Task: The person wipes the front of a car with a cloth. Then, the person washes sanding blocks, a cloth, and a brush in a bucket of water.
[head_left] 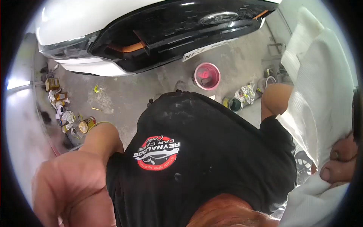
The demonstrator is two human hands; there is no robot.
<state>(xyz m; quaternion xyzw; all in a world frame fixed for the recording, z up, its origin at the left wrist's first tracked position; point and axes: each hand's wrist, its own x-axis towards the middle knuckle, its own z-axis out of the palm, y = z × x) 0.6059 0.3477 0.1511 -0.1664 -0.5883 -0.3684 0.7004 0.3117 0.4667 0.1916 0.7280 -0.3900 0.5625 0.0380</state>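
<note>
My left hand is raised close to the camera at the lower left, wrist and palm side showing; its fingers are out of clear view, and I cannot tell whether it holds anything. At the right edge, fingertips of my right hand are closed on a white ribbed cloth. The cloth hangs in large folds along the right side, partly over my right arm. Between my arms is my black shirt with a red and white round logo.
Beyond me stands a white car with a black grille. A pink bucket sits on the grey floor below its plate. Cans and crumpled wrappers line the left wall; a dark green can and more litter lie at the right.
</note>
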